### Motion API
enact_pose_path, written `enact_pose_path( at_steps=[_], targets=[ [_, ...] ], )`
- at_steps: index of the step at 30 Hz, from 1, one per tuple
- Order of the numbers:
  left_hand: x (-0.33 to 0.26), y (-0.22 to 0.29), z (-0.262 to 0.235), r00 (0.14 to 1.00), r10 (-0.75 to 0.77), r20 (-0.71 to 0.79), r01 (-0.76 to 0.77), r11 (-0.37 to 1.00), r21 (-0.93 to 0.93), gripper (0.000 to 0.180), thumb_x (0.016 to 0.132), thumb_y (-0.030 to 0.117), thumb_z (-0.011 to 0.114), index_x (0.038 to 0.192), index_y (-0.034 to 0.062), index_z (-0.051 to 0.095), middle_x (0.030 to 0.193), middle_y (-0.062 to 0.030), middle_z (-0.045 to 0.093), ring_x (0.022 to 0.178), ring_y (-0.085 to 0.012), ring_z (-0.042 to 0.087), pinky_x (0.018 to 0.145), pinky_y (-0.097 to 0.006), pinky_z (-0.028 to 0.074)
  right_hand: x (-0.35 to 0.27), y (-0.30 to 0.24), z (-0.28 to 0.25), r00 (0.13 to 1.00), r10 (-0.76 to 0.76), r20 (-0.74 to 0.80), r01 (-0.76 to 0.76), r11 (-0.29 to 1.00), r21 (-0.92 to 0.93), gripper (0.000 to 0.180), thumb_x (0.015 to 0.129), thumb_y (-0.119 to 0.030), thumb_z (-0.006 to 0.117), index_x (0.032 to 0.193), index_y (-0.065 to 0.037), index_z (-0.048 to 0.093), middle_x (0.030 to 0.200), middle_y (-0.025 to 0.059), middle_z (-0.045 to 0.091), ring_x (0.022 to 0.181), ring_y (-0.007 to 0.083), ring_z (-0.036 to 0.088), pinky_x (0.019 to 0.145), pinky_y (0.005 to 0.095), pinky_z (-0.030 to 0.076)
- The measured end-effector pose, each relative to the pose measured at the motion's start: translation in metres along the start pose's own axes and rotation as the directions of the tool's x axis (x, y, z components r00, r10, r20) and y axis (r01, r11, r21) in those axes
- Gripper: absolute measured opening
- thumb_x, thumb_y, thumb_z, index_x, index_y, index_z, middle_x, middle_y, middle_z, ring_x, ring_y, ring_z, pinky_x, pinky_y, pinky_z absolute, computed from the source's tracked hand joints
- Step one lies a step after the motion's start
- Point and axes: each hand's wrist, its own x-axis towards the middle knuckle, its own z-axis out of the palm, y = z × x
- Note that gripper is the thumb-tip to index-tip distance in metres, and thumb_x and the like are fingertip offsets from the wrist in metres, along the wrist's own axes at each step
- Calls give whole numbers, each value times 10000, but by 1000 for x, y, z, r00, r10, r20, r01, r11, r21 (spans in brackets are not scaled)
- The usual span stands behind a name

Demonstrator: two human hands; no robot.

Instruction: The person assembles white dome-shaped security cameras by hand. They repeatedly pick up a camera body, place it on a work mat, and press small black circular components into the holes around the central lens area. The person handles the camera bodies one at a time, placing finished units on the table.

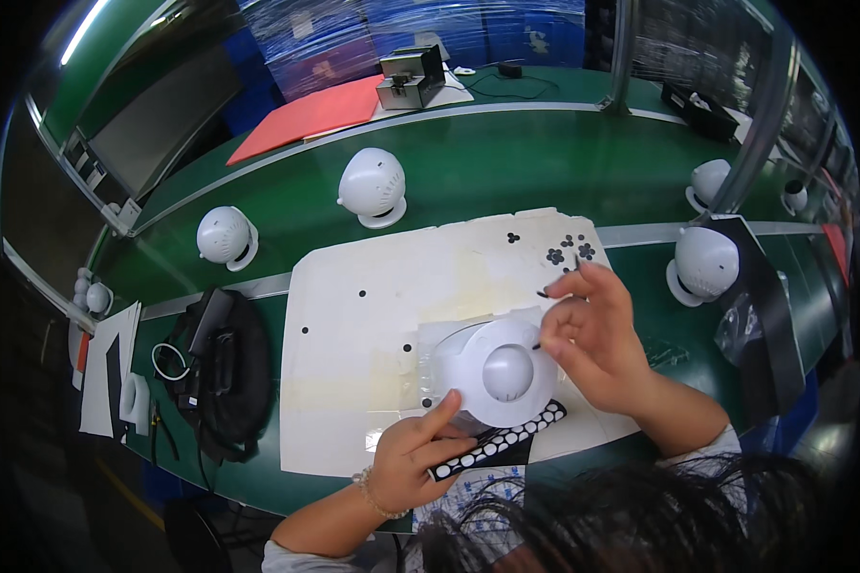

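Observation:
A white rounded device (508,371) with a ring-shaped base lies base up on a light pad in front of me. My left hand (413,456) is closed at its near left edge, thumb on the ring. Its fingers also meet a black strip with white round spots (495,441); how far they grip the strip is hidden. Just right of the ring, my right hand (597,329) has its fingers bent, thumb and fingertips close together. Small black bits show at its fingertips; whether they are pinched is unclear. Small round black pads (556,256) lie in clusters beyond it.
Under the work lies a cream board (354,382) with scattered black dots. More white devices (373,186) stand on the green bench (506,158). At left are a black bag (244,382) and pliers (164,435). A metal box (409,91) and red sheet (306,116) sit behind.

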Motion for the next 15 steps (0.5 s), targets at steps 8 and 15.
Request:
enact_pose_path(
  at_steps=[8, 15],
  targets=[
    [-1, 3, -5, 991, 25, 128, -34, 997, 65, 233, 576, 64, 681, 804, 70, 634, 1248, -136, 474, 677, -182, 622, 546, -282, 451, 2, 8, -3, 993, 119, -13, -119, 992, 37, 661, 774, 129, 436, 1331, -61, 135, 1168, 157, 360, 812, 119, 494, 745, 248, 429],
    [1, 3, -2, 993, 21, 118, -27, 998, 49, 254, 568, 39, 677, 815, 59, 625, 1242, -136, 480, 690, -188, 626, 553, -285, 458, 2, 4, -8, 997, 67, 27, -57, 961, -270, 685, 760, 119, 509, 1310, -116, 175, 1112, 165, 417, 777, 148, 537, 713, 261, 453]
  ],
)
